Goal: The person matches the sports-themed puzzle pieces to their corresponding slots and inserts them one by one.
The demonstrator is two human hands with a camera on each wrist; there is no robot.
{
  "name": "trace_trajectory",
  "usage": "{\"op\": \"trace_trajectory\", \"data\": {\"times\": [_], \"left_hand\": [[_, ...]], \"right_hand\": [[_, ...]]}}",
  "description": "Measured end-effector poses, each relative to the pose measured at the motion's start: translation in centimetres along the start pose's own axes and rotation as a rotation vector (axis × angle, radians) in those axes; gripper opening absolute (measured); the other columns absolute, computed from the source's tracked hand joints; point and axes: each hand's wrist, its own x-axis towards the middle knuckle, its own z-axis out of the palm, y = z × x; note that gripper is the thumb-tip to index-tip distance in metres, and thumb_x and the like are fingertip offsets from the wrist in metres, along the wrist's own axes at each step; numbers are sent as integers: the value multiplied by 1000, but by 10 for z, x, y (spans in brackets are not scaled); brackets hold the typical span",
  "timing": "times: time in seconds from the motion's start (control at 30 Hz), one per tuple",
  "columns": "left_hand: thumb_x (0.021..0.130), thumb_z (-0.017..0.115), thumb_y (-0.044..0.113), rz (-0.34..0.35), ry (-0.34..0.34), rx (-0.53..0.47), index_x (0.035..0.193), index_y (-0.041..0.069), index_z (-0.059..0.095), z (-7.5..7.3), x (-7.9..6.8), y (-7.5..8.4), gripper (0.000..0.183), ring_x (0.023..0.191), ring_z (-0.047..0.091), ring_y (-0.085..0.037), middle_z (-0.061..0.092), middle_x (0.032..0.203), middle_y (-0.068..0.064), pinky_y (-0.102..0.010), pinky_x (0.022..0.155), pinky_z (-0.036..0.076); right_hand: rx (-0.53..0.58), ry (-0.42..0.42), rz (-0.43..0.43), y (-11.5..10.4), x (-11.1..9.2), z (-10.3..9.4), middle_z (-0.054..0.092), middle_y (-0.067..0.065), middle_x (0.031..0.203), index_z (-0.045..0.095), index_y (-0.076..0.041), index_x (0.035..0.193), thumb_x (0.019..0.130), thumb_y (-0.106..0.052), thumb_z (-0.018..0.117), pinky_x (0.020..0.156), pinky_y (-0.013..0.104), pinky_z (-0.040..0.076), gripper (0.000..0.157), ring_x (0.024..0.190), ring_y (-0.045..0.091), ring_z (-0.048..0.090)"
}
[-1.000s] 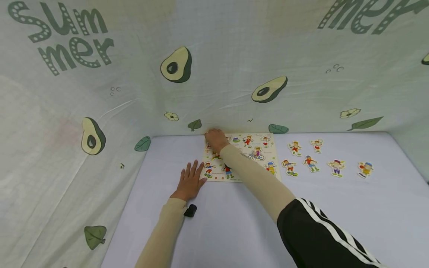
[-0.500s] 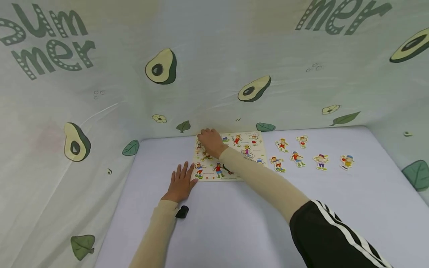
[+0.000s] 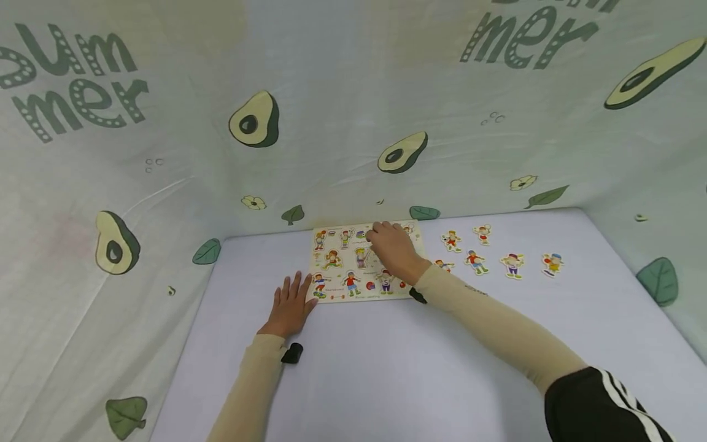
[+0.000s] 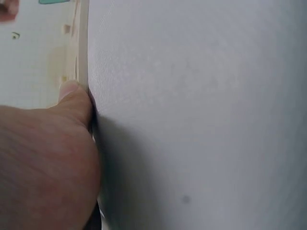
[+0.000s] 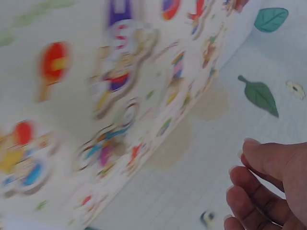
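Observation:
A pale picture puzzle board point(image 3: 338, 276) with small figures of children at sports lies at the back of the table. My left hand point(image 3: 288, 307) lies with fingers spread at its left edge; in the left wrist view the thumb point(image 4: 73, 93) touches the board's rim. Over the right part of the board is my right hand point(image 3: 394, 248), covering some pictures. In the right wrist view its fingers point(image 5: 247, 179) are loosely bent, thumb near the fingertips, and nothing shows between them. Figures on the board's left side sit in their places, including a red-shirted one point(image 3: 351, 283).
Several loose figure pieces lie right of the board, among them a boy in red and blue point(image 3: 475, 262) and a purple-capped figure point(image 3: 512, 266). My right arm partly covers another loose piece point(image 3: 444, 265). A cloth wall with avocado prints point(image 3: 403, 152) stands behind the table.
My right hand has moved from the board's upper left corner to the right, uncovering the figures there. The left hand stays at the board's edge. The head view has shifted right.

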Motion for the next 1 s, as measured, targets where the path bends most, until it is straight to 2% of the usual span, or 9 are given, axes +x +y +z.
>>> {"op": "trace_trajectory", "data": {"times": [0.27,0.5,0.77,1.0], "left_hand": [[100,35,40,23,24,-23,150,12,11,2,-4,-4,63,138,-5,-39,0,154,-16,-56,108,0],[100,37,39,21,25,-20,150,10,13,0,-6,-3,62,138,-4,-40,2,154,-17,-56,108,0],[100,36,41,12,11,-11,150,13,11,-3,-6,2,63,139,-2,-39,1,154,-15,-56,108,3],[100,33,42,18,-3,-12,151,14,7,5,0,-4,64,138,-7,-38,-4,155,-13,-56,108,-2]], "right_hand": [[71,21,95,39,-58,-6,59,5,94,65,-8,100,81,-11,73,72,36,45,21,87,22,55],[93,17,173,67,-95,-3,60,6,94,65,-8,101,79,-7,73,75,40,47,23,90,24,57],[95,-34,233,88,-122,-1,61,7,95,66,-7,101,77,-4,74,70,40,48,25,86,26,58],[106,-94,252,94,-129,4,65,7,92,68,-5,100,76,-7,76,69,41,48,25,82,27,60]]}}
